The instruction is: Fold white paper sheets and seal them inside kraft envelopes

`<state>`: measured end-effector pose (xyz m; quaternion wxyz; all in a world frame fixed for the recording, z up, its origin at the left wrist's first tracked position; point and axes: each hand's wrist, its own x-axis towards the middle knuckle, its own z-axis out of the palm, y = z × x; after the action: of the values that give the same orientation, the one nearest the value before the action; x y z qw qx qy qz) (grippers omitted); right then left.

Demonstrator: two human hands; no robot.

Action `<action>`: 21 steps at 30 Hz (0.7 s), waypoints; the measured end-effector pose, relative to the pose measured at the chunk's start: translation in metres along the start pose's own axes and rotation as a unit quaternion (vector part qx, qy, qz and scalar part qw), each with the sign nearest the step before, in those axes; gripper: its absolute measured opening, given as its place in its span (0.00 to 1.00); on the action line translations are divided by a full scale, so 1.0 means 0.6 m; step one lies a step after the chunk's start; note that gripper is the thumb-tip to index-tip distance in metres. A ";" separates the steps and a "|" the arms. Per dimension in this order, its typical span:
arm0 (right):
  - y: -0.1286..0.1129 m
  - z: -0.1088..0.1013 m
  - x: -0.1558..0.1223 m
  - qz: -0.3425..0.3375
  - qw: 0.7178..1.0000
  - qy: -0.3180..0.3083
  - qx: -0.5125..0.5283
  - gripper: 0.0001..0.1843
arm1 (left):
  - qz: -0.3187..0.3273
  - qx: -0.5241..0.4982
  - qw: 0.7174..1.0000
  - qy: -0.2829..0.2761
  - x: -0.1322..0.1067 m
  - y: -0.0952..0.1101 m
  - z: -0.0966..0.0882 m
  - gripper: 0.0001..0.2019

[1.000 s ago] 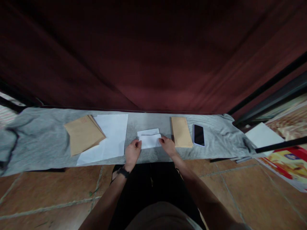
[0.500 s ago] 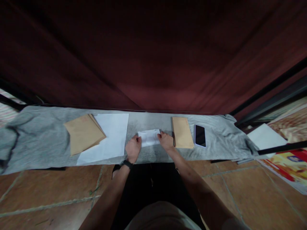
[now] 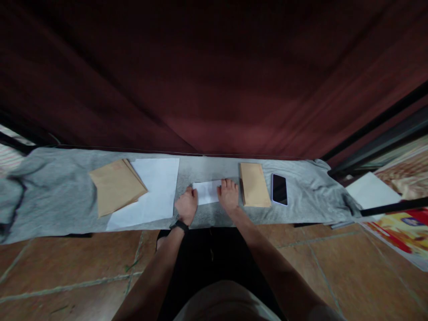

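Note:
A folded sheet of white paper (image 3: 207, 192) lies in front of me on the grey cloth, as a narrow strip with faint creases. My left hand (image 3: 186, 204) is closed at its left end, thumb on top and the other fingers curled and partly hidden. Over the right end lies my right hand (image 3: 228, 194), palm down, fingers stretched towards the far edge and thumb out on the paper. Left of my hands are larger white sheets (image 3: 158, 191), partly under brown envelopes (image 3: 117, 187). Close by my right hand is a stack of narrower brown envelopes (image 3: 256, 185).
A phone (image 3: 279, 189) with a dark screen lies right of the narrow envelopes. The grey cloth (image 3: 63, 191) covers a long, narrow surface against a dark red curtain (image 3: 214, 107). Black bars (image 3: 394, 206), a white panel (image 3: 372, 191) and a colourful printed box (image 3: 401, 232) stand at the right.
My right hand has changed from pinching the paper's right end to lying flat over it, fingers extended. The paper's far edge looks flatter. My left hand has barely moved.

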<state>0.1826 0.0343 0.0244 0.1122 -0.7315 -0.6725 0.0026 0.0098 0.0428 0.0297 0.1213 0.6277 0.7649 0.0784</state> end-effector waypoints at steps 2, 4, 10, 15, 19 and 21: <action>-0.004 0.011 -0.008 -0.047 0.998 0.004 0.035 0.24 | 0.001 0.007 1.000 0.004 -0.002 0.002 -0.002 0.21; -0.009 0.024 -0.015 -0.077 0.995 -0.007 0.060 0.26 | 0.000 0.013 1.000 0.001 -0.004 0.005 -0.005 0.20; -0.016 0.055 -0.033 -0.074 0.995 -0.032 0.066 0.29 | 0.001 0.012 1.000 -0.012 -0.001 0.005 -0.005 0.21; -0.017 0.060 -0.035 -0.068 0.995 -0.032 0.062 0.31 | 0.008 0.023 1.000 0.004 -0.001 0.003 0.002 0.21; -0.018 0.062 -0.035 -0.064 0.996 -0.035 0.058 0.33 | 0.011 0.028 0.999 0.014 -0.008 0.005 0.004 0.20; -0.018 0.063 -0.035 -0.066 0.996 -0.037 0.055 0.34 | 0.006 0.020 0.999 0.035 -0.012 0.005 0.005 0.20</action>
<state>0.1644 0.0205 -0.0137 0.1266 -0.6776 -0.7220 0.0592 0.0149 0.0362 0.0285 0.0818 0.6312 0.7665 0.0859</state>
